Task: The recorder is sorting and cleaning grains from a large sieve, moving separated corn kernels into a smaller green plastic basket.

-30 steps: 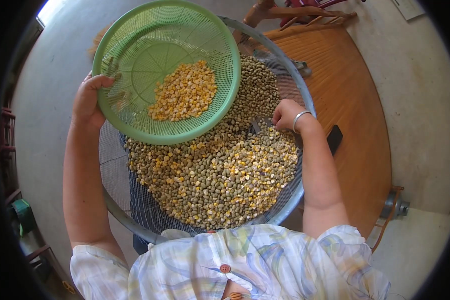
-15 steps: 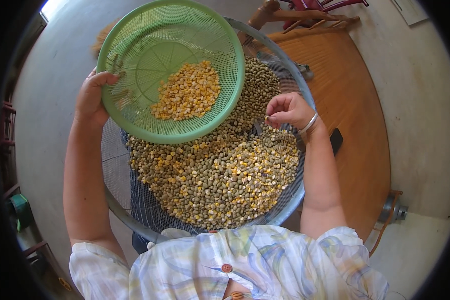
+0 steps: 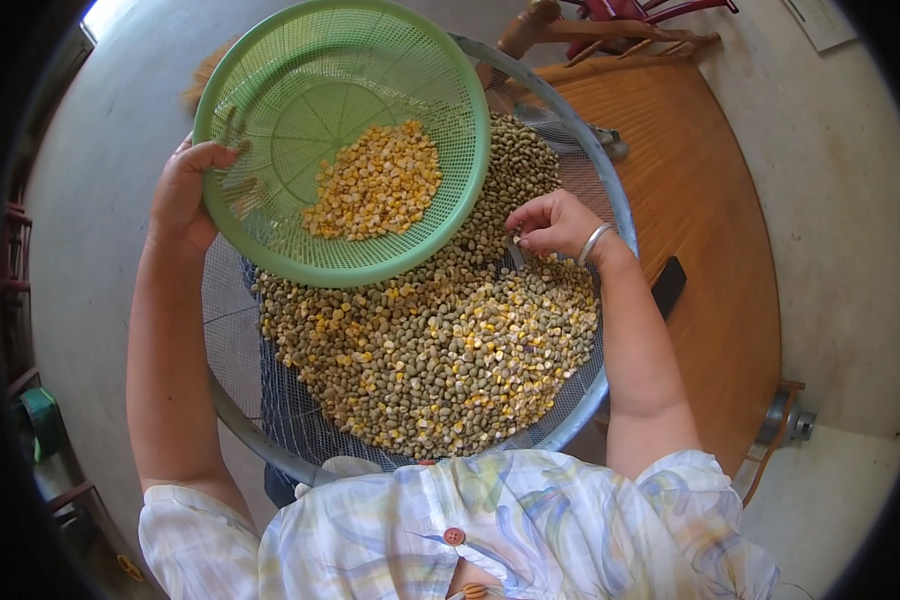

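Note:
My left hand (image 3: 183,190) grips the left rim of a round green plastic colander (image 3: 270,245), thumb inside and fingers seen through the mesh beneath. Yellow corn kernels (image 3: 375,185) lie heaped in it. The colander is held tilted above a large round mesh sieve (image 3: 232,330) with a grey rim. Across the sieve spreads a pile of greenish-brown beans (image 3: 370,390), mixed with corn in the near part and almost all beans at the far right. Over the pile's right side my right hand (image 3: 560,225) is closed in a pinch, a small pale corn kernel at its fingertips.
A brown wooden table (image 3: 710,190) extends to the right of the sieve, with a dark phone (image 3: 669,287) on it by my right forearm. Wooden and red chair parts (image 3: 610,30) stand at the far side. A metal cylinder (image 3: 790,425) sits beyond the table's right edge.
My right hand has moved left over the beans, toward the colander, still pinched. My left hand and the colander have stayed almost in place.

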### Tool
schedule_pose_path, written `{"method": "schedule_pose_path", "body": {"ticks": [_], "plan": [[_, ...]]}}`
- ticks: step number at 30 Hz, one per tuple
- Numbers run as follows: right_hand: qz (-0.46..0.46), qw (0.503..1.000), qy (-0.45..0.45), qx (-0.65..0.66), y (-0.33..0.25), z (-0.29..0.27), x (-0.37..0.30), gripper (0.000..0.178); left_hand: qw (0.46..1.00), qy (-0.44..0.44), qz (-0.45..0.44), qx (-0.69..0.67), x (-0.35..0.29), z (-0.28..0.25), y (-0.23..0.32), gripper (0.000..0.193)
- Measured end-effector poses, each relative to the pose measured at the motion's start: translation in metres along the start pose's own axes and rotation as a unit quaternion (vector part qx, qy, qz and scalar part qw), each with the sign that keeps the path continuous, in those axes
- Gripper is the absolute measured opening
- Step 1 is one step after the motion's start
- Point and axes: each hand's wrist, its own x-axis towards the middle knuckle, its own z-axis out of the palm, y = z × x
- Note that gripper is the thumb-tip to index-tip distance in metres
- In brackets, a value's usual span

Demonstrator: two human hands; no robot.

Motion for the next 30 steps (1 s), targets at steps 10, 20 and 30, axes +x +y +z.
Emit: {"method": "schedule_pose_path", "body": {"ticks": [10,20,30], "plan": [[-0.008,0.999,0.018,0.029,-0.006,-0.006,-0.004,0.018,1.000,-0.022,-0.001,-0.006,0.000,0.000,0.002,0.043],[-0.090,0.978,0.163,-0.098,-0.008,-0.015,-0.014,0.018,1.000,0.004,0.004,-0.005,-0.009,0.011,0.005,0.041],[0.082,0.917,0.046,-0.389,-0.001,-0.008,-0.011,0.014,1.000,-0.020,-0.009,-0.013,0.002,-0.001,0.000,0.042]]}}
